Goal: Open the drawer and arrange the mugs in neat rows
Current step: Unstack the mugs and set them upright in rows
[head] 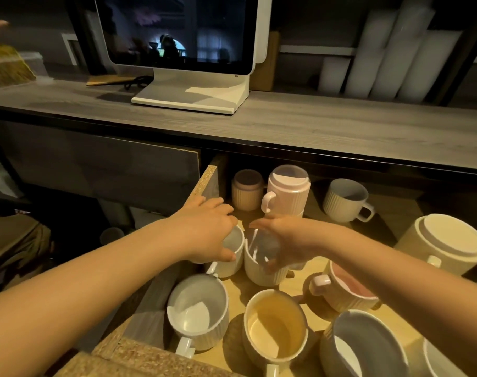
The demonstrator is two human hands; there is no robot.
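Observation:
The drawer (pixel 204 183) stands pulled open below the counter, with several ribbed mugs on its wooden floor. My left hand (pixel 204 232) grips the rim of a white mug (pixel 233 257) near the drawer's left wall. Right beside it, my right hand (pixel 283 243) holds the rim of a second white mug (pixel 262 270); the two mugs almost touch. In front stand a white mug (pixel 198 311), a cream mug (pixel 275 325), a pink-lined mug (pixel 343 292) and a grey one (pixel 365 346). At the back are an upside-down pink mug (pixel 287 189), another upturned mug (pixel 247 189) and an upright grey mug (pixel 346 200).
A large upside-down cream mug (pixel 446 246) sits at the drawer's right. The grey wooden counter (pixel 313 126) overhangs the back of the drawer and carries a white screen on a stand (pixel 183 50). White rolls (pixel 395 53) lean at the back right. A closed drawer front (pixel 101 170) is at the left.

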